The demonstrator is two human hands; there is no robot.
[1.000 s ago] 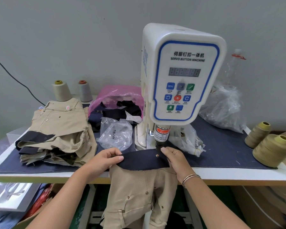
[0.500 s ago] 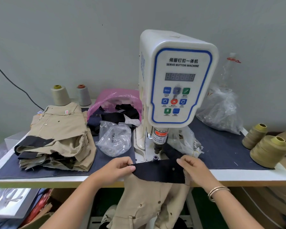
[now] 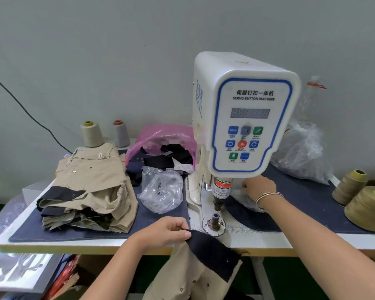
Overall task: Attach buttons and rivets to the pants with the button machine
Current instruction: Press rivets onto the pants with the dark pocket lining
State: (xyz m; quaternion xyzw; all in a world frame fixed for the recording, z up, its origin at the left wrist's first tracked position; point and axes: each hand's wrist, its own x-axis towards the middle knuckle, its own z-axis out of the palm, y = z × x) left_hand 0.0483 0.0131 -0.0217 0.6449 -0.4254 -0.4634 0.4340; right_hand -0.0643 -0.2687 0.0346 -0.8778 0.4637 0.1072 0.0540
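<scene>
**Now fetch the next button while the waistband waits**

Right now the left hand (image 3: 164,233) pinches the near end of the dark waistband (image 3: 212,250) between thumb and curled fingers, holding the khaki pants (image 3: 188,276) at the front edge of the table (image 3: 290,241). Most of the garment hangs below that edge, and 1 small metal stud shows on the dark band. The band lies just in front of the lower die (image 3: 214,219), not yet over it.

The right hand (image 3: 258,188) is behind and to the right of the machine's plunger (image 3: 221,192), fingers curled into a clear plastic bag (image 3: 245,198) that sits on the blue cloth mat (image 3: 301,204). Whether it already grips a button or rivet I cannot tell; the fingertips are hidden in the plastic.

My judgement is that the step in hand is picking 1 fastener to load. To do it well, take a single piece, seat it squarely on the die, then slide the band flat over it with the left hand keeping the fabric taut and unwrinkled. Both hands should be out from under the plunger before the servo button machine (image 3: 247,118) is triggered; its warning label says as much.

Farther left, a finished stack of khaki pants (image 3: 89,187) lies beside another clear bag of hardware (image 3: 160,191), well apart from the work.
</scene>
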